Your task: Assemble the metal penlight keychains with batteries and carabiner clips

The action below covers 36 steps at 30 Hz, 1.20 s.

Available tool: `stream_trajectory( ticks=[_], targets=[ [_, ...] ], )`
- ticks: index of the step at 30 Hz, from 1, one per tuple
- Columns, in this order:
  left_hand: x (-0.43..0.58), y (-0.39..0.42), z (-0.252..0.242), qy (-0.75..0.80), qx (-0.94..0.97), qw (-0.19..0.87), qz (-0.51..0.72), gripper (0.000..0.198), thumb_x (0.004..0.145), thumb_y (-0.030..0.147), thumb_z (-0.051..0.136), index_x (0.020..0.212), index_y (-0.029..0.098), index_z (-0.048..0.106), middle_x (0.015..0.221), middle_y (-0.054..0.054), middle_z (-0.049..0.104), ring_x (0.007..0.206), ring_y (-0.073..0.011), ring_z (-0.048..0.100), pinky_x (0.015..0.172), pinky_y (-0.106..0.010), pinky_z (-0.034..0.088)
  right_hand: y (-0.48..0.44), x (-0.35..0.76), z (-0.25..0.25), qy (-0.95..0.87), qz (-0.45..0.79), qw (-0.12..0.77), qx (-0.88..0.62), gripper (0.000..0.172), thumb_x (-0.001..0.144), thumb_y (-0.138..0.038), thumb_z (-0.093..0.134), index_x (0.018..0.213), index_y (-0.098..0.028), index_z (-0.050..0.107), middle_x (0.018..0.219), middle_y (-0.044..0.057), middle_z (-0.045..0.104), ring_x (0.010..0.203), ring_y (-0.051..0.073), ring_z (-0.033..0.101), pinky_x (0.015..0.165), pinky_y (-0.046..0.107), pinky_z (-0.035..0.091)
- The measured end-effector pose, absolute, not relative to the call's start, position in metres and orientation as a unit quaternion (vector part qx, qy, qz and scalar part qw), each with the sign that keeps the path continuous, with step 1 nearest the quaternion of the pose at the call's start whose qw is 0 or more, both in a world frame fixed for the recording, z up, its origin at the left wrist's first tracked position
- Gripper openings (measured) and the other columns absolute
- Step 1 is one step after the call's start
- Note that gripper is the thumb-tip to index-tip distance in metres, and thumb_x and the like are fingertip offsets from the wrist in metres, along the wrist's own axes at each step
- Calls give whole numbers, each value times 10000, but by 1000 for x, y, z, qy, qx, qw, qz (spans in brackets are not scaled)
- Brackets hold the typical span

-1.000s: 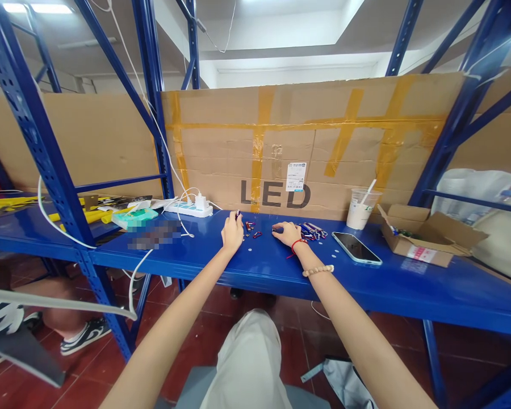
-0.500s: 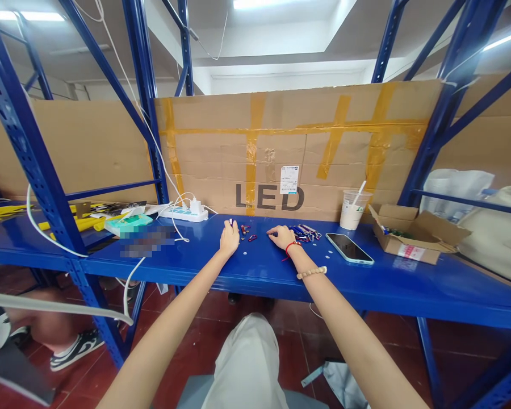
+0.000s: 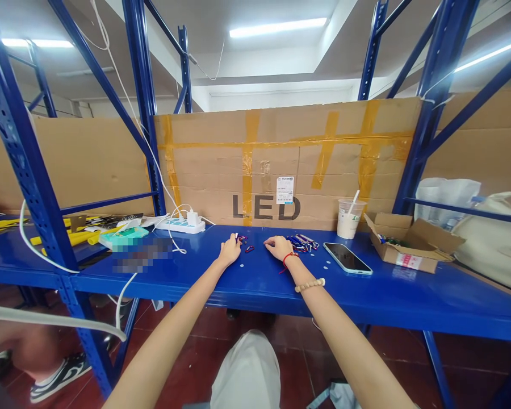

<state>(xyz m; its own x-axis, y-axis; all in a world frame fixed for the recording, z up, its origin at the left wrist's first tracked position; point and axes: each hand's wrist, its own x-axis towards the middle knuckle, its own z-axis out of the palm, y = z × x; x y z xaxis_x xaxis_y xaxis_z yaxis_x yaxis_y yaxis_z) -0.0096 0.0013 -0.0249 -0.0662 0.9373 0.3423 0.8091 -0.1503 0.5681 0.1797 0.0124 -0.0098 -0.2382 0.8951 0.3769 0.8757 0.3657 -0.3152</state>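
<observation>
My left hand [image 3: 229,251] is closed in a pinch over the blue shelf top [image 3: 255,282]. A small pale tip shows at its fingers; the rest of that piece is hidden. Just right of it lie a few small red carabiners [image 3: 249,249]. My right hand [image 3: 280,247] rests palm down on the shelf, its fingers loosely bent and pointing left, with nothing visible in them. A pile of blue, purple, red and silver carabiners [image 3: 303,243] lies right beside that hand, partly hidden behind it.
Right of the pile are a phone [image 3: 347,258], a plastic cup with a straw [image 3: 350,218] and an open cardboard box [image 3: 411,245]. At left stand a white power strip [image 3: 181,226] and a green packet [image 3: 125,237]. A taped cardboard panel [image 3: 204,176] closes the back. Blue uprights frame both sides.
My view has tilted up slightly, so the shelf sits lower in the picture. Both hands stay at about the same spots on the shelf, with little finger movement.
</observation>
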Motion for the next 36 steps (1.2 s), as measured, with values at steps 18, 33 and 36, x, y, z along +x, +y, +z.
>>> stream_trajectory(
  ticks=[18,33,36],
  targets=[
    [-20,-3,-25,730,499,73,462,184,716,68,522,783,194,407,809,-70,654,913,-240,628,795,-338,423,25,181,-15,-731,42,361,-578,274,869,-262,442,1014,-225,672,1049,65,637,871,167,609,725,250,451],
    [-12,-11,-17,590,503,218,592,411,575,104,703,697,208,325,599,45,580,678,-148,614,720,-286,457,30,181,-12,-638,262,519,-506,238,801,-313,536,752,-142,695,804,94,715,732,194,657,684,274,495],
    [-14,-10,-16,604,483,178,608,363,626,263,701,717,207,355,654,24,571,733,-167,602,741,-305,442,26,178,-9,-586,360,540,-486,214,780,-313,581,698,-142,681,809,100,714,686,166,643,626,251,498]
  ],
)
